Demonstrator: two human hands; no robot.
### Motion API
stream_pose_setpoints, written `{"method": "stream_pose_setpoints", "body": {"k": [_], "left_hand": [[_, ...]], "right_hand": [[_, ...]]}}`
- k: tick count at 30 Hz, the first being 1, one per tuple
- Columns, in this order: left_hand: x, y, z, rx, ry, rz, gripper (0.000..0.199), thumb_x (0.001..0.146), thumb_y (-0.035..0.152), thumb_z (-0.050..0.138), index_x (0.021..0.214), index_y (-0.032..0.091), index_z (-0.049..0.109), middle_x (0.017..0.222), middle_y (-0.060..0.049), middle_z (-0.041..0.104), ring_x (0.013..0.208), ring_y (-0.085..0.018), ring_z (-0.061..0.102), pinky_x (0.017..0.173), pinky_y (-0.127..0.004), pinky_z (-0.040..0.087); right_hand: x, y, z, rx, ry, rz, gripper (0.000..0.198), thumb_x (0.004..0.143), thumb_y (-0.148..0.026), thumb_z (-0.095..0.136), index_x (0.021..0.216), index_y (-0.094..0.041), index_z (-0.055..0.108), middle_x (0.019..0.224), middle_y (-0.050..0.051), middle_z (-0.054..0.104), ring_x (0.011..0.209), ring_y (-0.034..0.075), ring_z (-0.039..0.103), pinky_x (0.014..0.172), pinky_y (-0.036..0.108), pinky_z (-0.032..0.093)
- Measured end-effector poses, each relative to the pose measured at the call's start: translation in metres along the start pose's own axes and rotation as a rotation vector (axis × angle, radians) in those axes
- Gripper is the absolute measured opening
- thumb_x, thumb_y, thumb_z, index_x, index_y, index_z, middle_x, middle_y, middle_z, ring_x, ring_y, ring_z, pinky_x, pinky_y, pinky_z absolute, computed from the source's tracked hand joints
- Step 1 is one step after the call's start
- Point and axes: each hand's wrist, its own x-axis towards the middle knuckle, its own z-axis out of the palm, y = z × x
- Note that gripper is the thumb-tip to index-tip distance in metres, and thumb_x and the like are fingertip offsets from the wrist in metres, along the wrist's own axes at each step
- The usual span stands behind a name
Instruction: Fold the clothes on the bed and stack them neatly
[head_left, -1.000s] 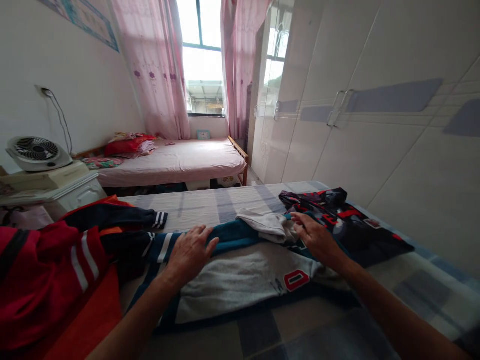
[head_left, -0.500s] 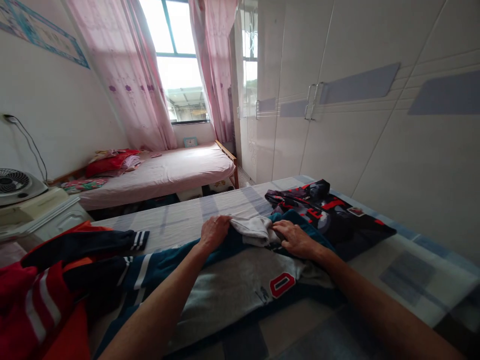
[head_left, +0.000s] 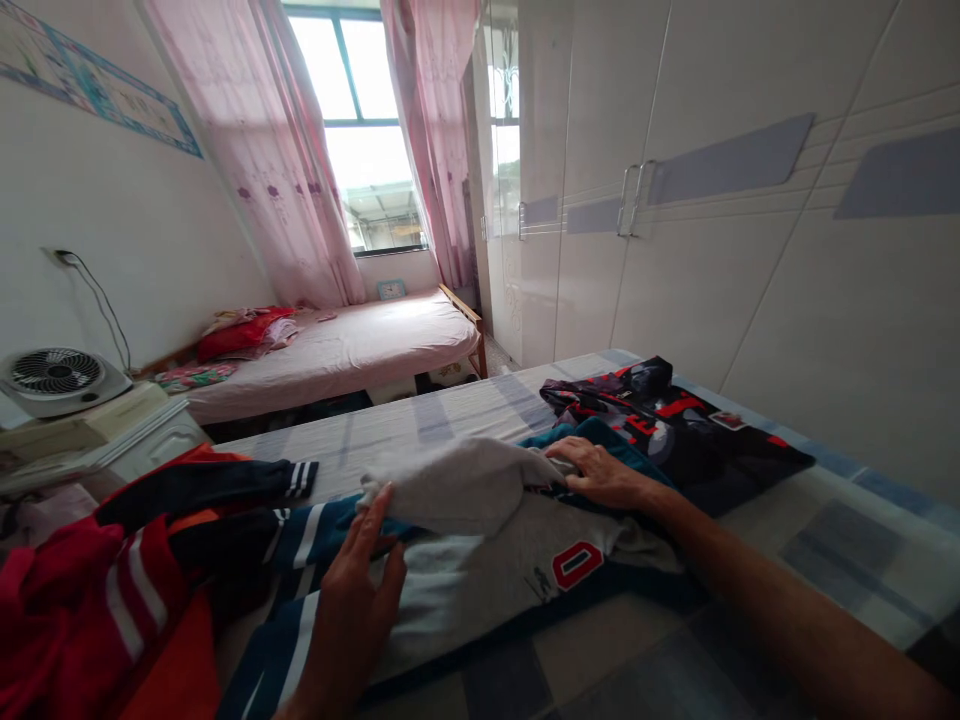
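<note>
Checked bedding (head_left: pixel 832 610) is spreading beneath a teal-and-grey sweatshirt (head_left: pixel 472 585), which is running left to right, striped ends pointing left; the left hand (head_left: pixel 352 590) is touching its grey flap (head_left: pixel 461 487), grip released; the right hand (head_left: pixel 600 475) is curling over the flap's other end, pinch unclear; red clothing (head_left: pixel 49 600) is crowding the left; a dark printed shirt (head_left: pixel 720 455) is lying beyond, rightward; bedding is showing between, ending before a pink bed (head_left: pixel 360 340).

From afar, I see a bare left hand (head_left: pixel 352 595), a bare right hand (head_left: pixel 606 475) and a slim, bare right forearm (head_left: pixel 761 580).
</note>
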Motion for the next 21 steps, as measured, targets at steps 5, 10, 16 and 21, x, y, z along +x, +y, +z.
{"method": "stream_pose_setpoints", "body": {"k": [5,10,16,21], "left_hand": [[-0.019,-0.016,-0.002,0.165,-0.098,0.011,0.065,0.088,0.029,0.043,0.147,0.028,0.017,0.147,-0.008,0.036,0.133,-0.028,0.037,0.096,-0.041,0.049],[-0.017,0.007,-0.009,0.058,-0.065,-0.008,0.070,0.089,0.031,0.043,0.147,0.032,0.006,0.151,-0.008,0.027,0.110,-0.025,0.060,0.090,-0.041,0.052],[-0.031,0.019,0.003,-0.148,-0.117,-0.130,0.068,0.089,0.035,0.042,0.147,0.027,0.009,0.152,-0.014,0.023,0.097,-0.023,0.066,0.077,-0.033,0.058],[-0.030,0.008,0.008,0.124,-0.182,0.014,0.051,0.088,0.029,0.043,0.139,0.023,0.037,0.121,-0.011,0.058,0.098,-0.023,0.064,0.074,-0.032,0.057]], "right_hand": [[-0.003,-0.011,-0.003,-0.013,-0.127,-0.050,0.060,0.068,-0.022,0.057,0.128,-0.023,0.053,0.133,0.009,0.049,0.124,0.025,0.041,0.101,0.042,0.033],[0.010,-0.008,-0.002,-0.050,0.048,-0.109,0.025,0.079,-0.022,0.050,0.095,-0.023,0.069,0.107,0.005,0.065,0.112,0.022,0.050,0.097,0.037,0.035],[0.036,0.006,-0.028,0.090,0.025,0.105,0.041,0.088,-0.043,0.033,0.068,-0.018,0.060,0.064,0.000,0.058,0.063,0.015,0.054,0.058,0.025,0.039],[0.044,0.008,-0.016,-0.074,0.062,0.199,0.033,0.083,-0.038,0.045,0.060,-0.018,0.058,0.064,0.003,0.060,0.066,0.016,0.055,0.064,0.026,0.035]]}}
